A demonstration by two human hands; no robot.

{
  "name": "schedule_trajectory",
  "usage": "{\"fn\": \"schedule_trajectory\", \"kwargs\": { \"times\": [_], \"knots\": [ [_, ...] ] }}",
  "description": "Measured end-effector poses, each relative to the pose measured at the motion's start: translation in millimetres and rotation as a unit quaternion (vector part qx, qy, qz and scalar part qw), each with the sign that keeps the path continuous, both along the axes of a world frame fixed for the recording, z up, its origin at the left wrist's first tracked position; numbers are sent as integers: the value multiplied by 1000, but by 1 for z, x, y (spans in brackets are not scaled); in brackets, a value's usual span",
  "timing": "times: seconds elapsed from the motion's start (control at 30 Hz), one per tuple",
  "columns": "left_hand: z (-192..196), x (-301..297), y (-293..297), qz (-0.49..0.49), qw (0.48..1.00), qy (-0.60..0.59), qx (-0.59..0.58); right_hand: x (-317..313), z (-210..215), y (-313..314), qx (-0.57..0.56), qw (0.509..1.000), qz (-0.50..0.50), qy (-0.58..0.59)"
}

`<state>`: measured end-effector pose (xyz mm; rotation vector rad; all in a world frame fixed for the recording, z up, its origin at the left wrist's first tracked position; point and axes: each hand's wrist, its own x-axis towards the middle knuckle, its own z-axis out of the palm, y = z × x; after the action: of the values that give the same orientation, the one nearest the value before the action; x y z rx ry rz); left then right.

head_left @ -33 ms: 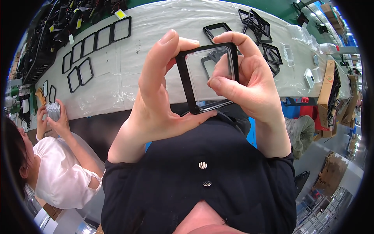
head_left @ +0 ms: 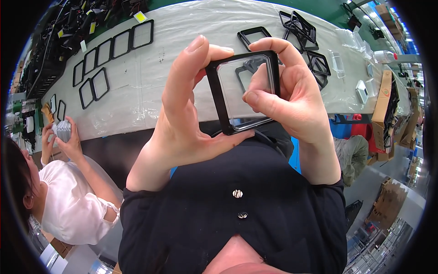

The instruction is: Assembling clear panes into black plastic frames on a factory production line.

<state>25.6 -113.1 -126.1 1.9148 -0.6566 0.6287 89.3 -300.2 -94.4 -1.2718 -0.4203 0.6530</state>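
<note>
A black rectangular frame with a clear panel inside it is held up in front of my chest. My left hand grips its left side, fingers at the top edge and thumb under the bottom corner. On the right side, my right hand closes around the frame's edge. Its index finger hooks over the top right corner, and the thumb presses on the clear panel from the front. Other right-hand fingertips show through the panel from behind. A dark frame-shaped piece on the table is also visible through it.
On the pale covered table, black frames lie in rows at the left. More black frames are piled at the far right, beside clear plastic pieces. A cardboard box stands at the right edge. At left, a co-worker's hands hold a stack of thin pieces.
</note>
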Motion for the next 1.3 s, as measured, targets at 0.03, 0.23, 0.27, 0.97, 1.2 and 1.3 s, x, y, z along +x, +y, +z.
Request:
{"fn": "schedule_trajectory", "kwargs": {
  "times": [0.03,0.23,0.27,0.97,1.2,1.3],
  "knots": [
    [1,-1,0,0,1000,2,0,1,-1,0,-9,1000,0,0],
    [1,-4,-1,8,1000,7,4,-1,-4,1,-12,1000,-4,12],
    [0,-6,-1,7,1000,8,4,-2,-4,2,-12,1000,-5,19],
    [-106,-32,48,244,940,215,104,-18,-124,53,-359,684,58,-633],
    [-105,-34,47,237,935,205,165,-19,-123,63,-365,632,46,-682],
    [-99,-34,47,247,922,176,240,-22,-126,52,-356,693,52,-625]
  ]
}}
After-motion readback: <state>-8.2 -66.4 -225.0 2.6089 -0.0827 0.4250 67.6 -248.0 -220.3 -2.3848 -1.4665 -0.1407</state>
